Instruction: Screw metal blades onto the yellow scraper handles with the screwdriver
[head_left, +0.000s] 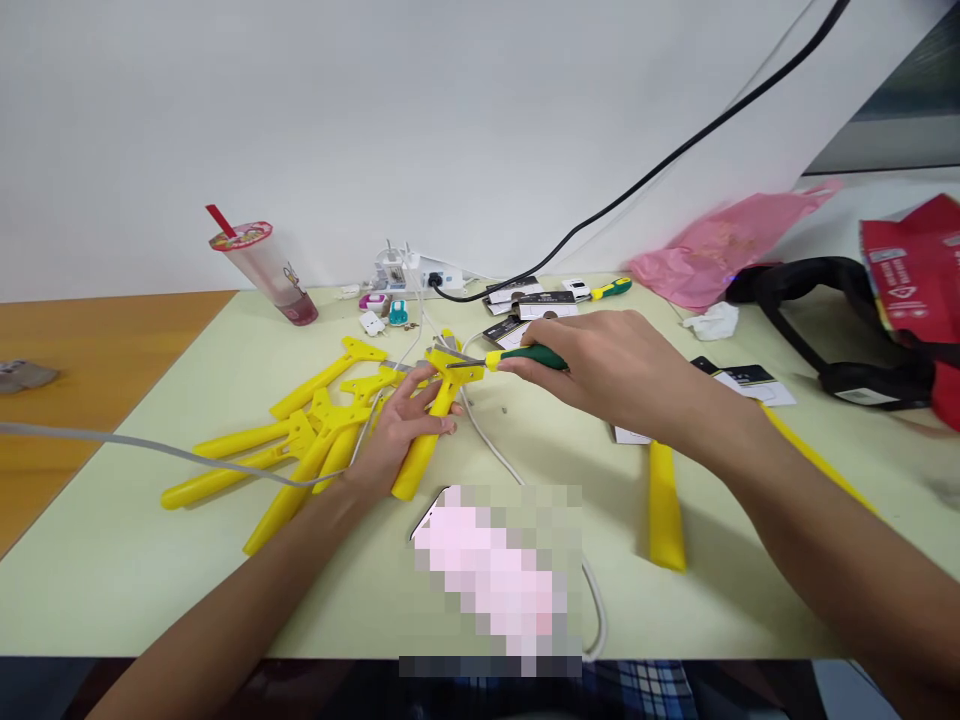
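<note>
My left hand [401,425] is wrapped round a yellow scraper [421,455], its handle slanting down towards me and its head up. In my right hand [592,360] is a screwdriver [536,355] with a green and yellow handle. The shaft points left, and its tip lies at the scraper's head; whether it sits in a screw is too small to tell. Several more yellow scrapers [289,490] lie piled to the left of my left hand. Beneath my right forearm another yellow handle [665,510] rests on the table.
A cup with a red straw [274,275] stands at the back left. By the wall are a power strip [450,275] and black blade packets [544,303]. A second screwdriver [613,289], pink bag [720,250], black strap [810,300] and blurred phone [487,570] lie around. A grey cable [495,450] crosses the table.
</note>
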